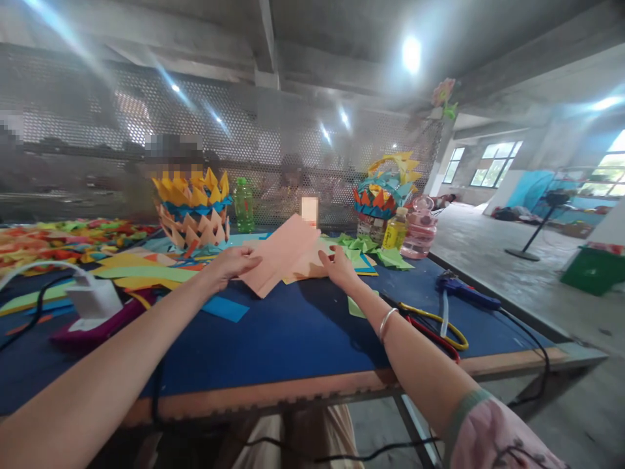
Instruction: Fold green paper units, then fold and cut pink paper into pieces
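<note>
A pink folded paper sheet (282,254) slants above the blue tabletop, its lower left edge pinched between the thumb and fingers of my left hand (237,266). My right hand (339,266) is a little to the right of the sheet, fingers slightly curled and apart, with nothing visible in them. Peach paper (305,268) lies behind and beneath, between the two hands. Close to my right hand are light green paper pieces (359,243). A blue paper strip (227,309) lies below my left wrist.
Folded-paper baskets stand at the back left (193,212) and back right (375,198). Beside the right one are a yellow bottle (394,229) and a pink bottle (418,228). Scissors (456,335) and a blue glue gun (469,291) lie right. A white charger (94,303) sits left.
</note>
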A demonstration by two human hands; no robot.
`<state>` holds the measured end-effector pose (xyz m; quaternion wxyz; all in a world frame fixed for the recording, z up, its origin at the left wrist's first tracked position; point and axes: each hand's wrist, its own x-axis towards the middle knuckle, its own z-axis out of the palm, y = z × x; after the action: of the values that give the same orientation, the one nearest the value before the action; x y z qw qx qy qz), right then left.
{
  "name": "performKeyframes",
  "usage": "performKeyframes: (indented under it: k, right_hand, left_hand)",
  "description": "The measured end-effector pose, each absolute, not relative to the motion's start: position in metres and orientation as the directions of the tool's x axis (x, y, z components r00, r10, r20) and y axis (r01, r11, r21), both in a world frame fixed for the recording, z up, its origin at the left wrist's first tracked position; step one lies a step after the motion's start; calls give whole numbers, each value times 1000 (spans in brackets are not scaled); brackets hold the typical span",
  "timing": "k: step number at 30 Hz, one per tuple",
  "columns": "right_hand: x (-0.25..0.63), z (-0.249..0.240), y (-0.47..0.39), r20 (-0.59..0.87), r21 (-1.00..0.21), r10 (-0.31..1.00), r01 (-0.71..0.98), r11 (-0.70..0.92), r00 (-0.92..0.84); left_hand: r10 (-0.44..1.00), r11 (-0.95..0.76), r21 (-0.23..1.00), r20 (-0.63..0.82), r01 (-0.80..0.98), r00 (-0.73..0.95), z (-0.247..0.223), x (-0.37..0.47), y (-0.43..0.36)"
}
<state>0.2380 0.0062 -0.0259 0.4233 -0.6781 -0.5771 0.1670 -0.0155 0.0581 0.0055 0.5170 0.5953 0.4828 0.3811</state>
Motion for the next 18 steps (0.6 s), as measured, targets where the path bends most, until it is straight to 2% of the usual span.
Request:
performKeyframes:
  k: [2,3,7,11,13,18]
  right_hand:
    - [233,-25,5,238,-795,944,605,54,228]
    - [230,-24,3,232,-804,955,589,81,185]
    - [212,-21,-9,264,-810,964,541,227,-8]
    - [198,-19,-20,393,-785,907,461,415,-148]
    - [196,-19,-19,457,-786,884,418,455,-103]
    - [210,-22,-1,519,-807,832,435,400,199]
  left_hand:
    - [958,116,992,-100,-46,269,10,-11,51]
    - [954,137,986,-104,-100,280,13,-8,47]
    - [938,150,968,-75,-202,340,20,1,34]
    - [909,182,949,-63,-259,411,16,4,31]
    - [887,218,941,-81,-258,454,12,5,32]
    - [813,309,928,-143,-210,564,7,6,35]
